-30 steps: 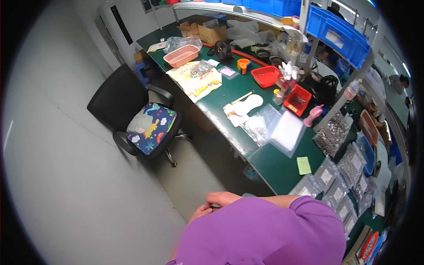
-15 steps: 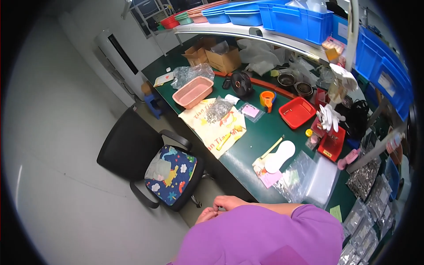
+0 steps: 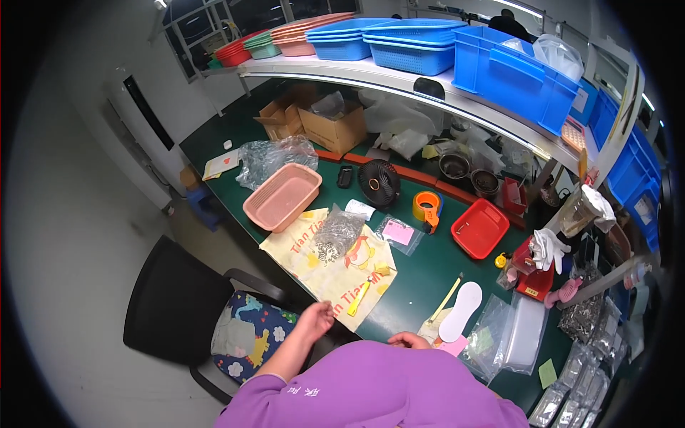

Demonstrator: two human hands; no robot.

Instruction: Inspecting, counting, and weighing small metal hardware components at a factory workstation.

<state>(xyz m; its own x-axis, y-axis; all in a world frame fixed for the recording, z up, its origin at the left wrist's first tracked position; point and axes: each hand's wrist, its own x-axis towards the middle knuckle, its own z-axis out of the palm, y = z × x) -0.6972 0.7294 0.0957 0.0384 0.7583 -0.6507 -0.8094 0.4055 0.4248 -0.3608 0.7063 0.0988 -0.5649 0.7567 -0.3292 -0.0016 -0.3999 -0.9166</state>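
Observation:
My left hand (image 3: 316, 321) is at the near edge of the green table, beside the corner of a cream printed sheet (image 3: 296, 251). Its fingers are loosely bent and apart, with nothing visible in them. A yellow utility knife (image 3: 359, 298) lies on the sheet just past that hand. Farther up the sheet is a clear plastic bag (image 3: 340, 230) with small metal parts spilling from its mouth. My right hand (image 3: 409, 340) is low by the table edge, partly hidden by the purple shirt, its visible fingers stretched out. Nearest to it lies a white sole-shaped piece (image 3: 460, 312).
A pink basket (image 3: 283, 197), a black fan (image 3: 379, 182), an orange tape dispenser (image 3: 428, 209) and a red tray (image 3: 480, 228) stand on the table. Clear bags (image 3: 524, 332) lie at right. An office chair (image 3: 178, 314) is left. Blue bins (image 3: 514, 75) line the shelf.
My hands were together beside the table; now they are apart, the left by the printed sheet and the right by the near edge. The view has turned and come closer to the table.

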